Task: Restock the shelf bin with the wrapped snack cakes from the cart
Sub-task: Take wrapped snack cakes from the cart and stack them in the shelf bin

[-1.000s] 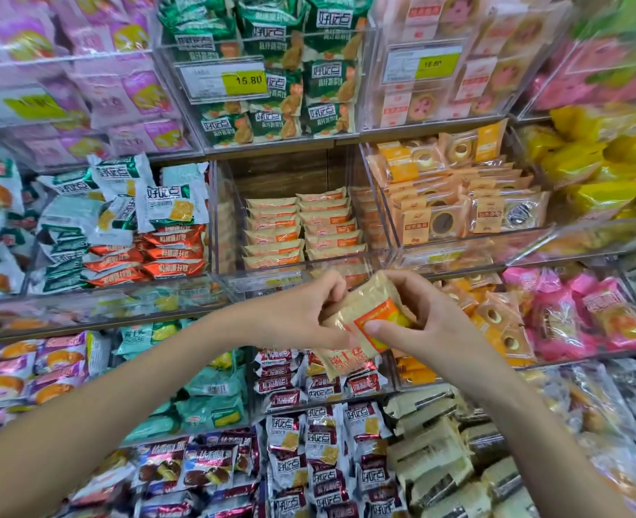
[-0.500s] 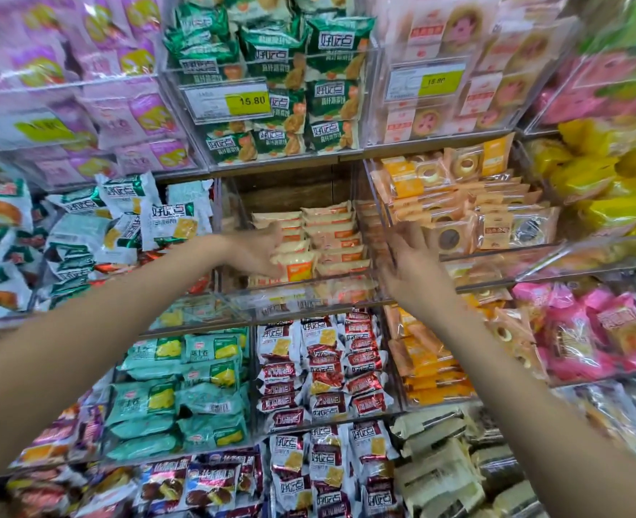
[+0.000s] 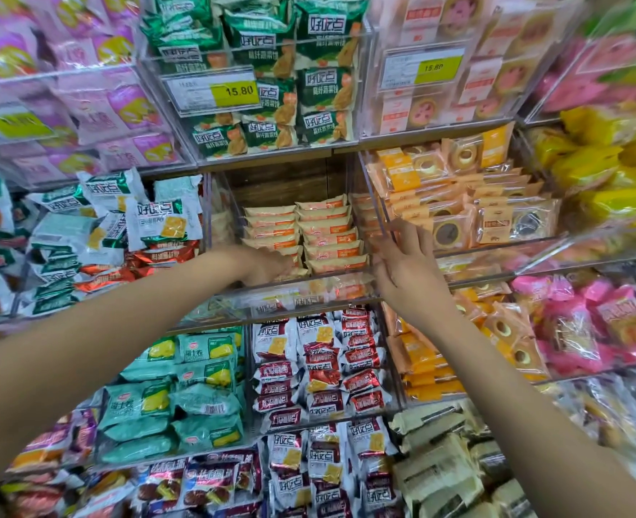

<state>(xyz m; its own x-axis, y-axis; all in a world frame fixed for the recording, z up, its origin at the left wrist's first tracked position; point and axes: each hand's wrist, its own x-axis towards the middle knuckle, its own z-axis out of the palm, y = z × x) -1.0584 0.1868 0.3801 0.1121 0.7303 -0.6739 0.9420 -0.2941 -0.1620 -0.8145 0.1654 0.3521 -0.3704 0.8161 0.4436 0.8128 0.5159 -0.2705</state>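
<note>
Filling the clear shelf bin (image 3: 301,293), middle row: wrapped snack cakes (image 3: 331,237), cream-and-orange, in two flat stacks. Left hand (image 3: 267,265) inside the bin, resting on the left stack's front; whether it pinches a cake cannot be told. Right hand (image 3: 406,267) spread, fingers straight, at the bin's right wall. Green packets (image 3: 309,95) in the bin above.

The cream-and-orange wrapped snack cake, held between both hands a second ago, now lies in the clear acrylic shelf bin (image 3: 234,300) under the left hand (image 3: 267,265); the right hand (image 3: 406,271) is beside the bin, fingers spread.
</note>
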